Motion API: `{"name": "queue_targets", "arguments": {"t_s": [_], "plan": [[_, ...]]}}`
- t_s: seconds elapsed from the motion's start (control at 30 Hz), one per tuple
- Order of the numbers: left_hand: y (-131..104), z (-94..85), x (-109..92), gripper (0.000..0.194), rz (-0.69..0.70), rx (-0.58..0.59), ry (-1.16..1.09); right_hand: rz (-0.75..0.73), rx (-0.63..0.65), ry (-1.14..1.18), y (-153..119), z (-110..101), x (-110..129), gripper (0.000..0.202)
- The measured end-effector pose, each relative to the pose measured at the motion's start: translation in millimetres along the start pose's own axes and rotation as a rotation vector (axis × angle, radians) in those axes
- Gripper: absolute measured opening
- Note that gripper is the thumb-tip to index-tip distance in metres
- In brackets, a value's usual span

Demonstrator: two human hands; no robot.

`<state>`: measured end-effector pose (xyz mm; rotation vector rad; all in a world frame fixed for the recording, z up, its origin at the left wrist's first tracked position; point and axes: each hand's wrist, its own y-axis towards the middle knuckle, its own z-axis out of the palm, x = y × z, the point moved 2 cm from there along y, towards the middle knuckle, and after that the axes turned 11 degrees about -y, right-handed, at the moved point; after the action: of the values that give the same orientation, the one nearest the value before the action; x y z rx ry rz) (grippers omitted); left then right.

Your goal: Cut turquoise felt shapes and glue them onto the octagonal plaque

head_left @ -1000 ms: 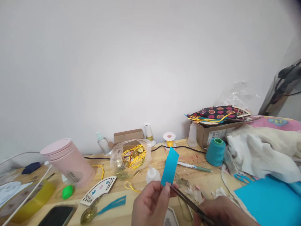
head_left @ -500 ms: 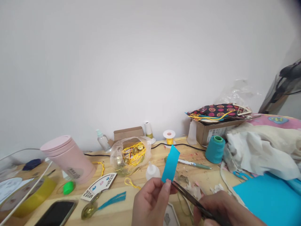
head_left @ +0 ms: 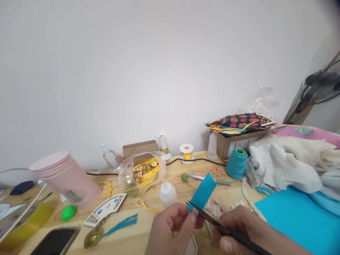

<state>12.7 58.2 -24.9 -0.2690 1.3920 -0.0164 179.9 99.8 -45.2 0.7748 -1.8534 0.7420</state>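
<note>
My left hand (head_left: pixel 175 226) pinches the lower end of a short bright-blue strip (head_left: pixel 204 191) between thumb and fingers. The strip slants up to the right, above the table. My right hand (head_left: pixel 247 226) is closed around slim black tweezers (head_left: pixel 217 225). Their two tips lie across the strip's lower end, just above my left thumb; whether they grip it I cannot tell. Under my hands, a pale-framed piece (head_left: pixel 192 246) is mostly hidden. A white squeeze bottle (head_left: pixel 168 194) stands just behind my left hand.
A large blue sheet (head_left: pixel 294 219) lies right, by white cloth (head_left: pixel 287 163) and a teal thread cone (head_left: pixel 237 164). Behind are a cardboard box (head_left: pixel 225 147), a yellow thread spool (head_left: pixel 187 152) and a bag of cords and bells (head_left: pixel 148 171). Left are a pink tumbler (head_left: pixel 69 180) and a phone (head_left: pixel 54 242).
The tweezers have moved left, so their tips now cross the strip's lower end. The strip leans further right. The view has shifted slightly, moving the table items left.
</note>
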Motion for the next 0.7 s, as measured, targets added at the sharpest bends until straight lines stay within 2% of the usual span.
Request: {"name": "queue_targets", "arguments": {"t_s": [0.1,0.27,0.37,0.7], "plan": [[-0.1,0.3,0.4,0.032,-0.001,-0.002,0.038,-0.014,0.026,0.000,1.2,2.3,-1.1,0.049],[-1.9,3.6,-2.3,0.026,-0.005,-0.054,0.074,-0.059,-0.024,0.048,5.3,6.5,-7.7,0.046],[-2.8,5.5,-4.2,0.022,-0.004,-0.086,0.121,-0.089,0.013,0.080,7.5,8.2,-6.8,0.046],[-1.4,9.2,-1.1,0.024,-0.009,-0.079,-0.028,-0.081,-0.080,0.077,7.8,11.3,2.2,0.050]]}}
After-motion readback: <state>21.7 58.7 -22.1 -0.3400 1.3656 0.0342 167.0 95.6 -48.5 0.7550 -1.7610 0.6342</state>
